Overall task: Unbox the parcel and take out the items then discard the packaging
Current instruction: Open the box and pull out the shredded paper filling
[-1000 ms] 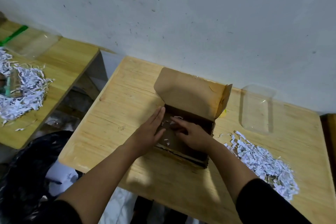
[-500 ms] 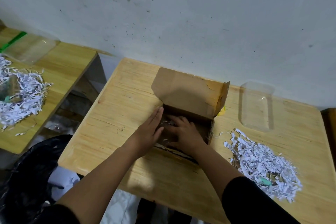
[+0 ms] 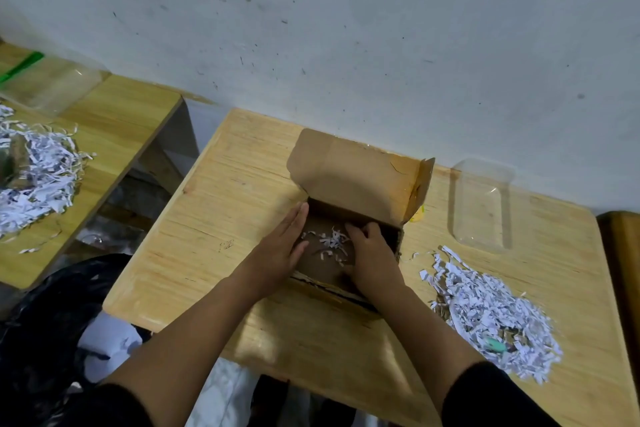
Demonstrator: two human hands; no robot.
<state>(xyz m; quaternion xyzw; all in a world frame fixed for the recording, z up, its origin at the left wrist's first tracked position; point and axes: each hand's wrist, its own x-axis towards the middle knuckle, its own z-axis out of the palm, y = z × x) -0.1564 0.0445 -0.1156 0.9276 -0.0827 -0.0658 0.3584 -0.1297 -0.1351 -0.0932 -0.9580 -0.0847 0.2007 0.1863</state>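
An open brown cardboard box (image 3: 360,180) stands in the middle of the wooden table (image 3: 221,218), its lid tilted up toward the wall. A few white paper shreds (image 3: 330,243) lie on the box floor. My left hand (image 3: 280,253) rests flat against the box's left wall, fingers straight. My right hand (image 3: 372,253) is inside the box at its right side, fingers curled by the shreds; whether it holds any is hidden. A pile of shredded paper (image 3: 485,315) lies on the table right of the box, with a small green item (image 3: 493,345) in it.
A clear plastic container (image 3: 481,204) lies at the back right near the wall. A black bin bag (image 3: 41,322) sits on the floor at lower left. A second table (image 3: 114,128) at left carries more shreds (image 3: 34,177) and a clear tub (image 3: 52,83).
My right hand slid from the box's middle to its right side, uncovering the shreds on the floor. My left hand stayed on the left wall. The view shifted slightly.
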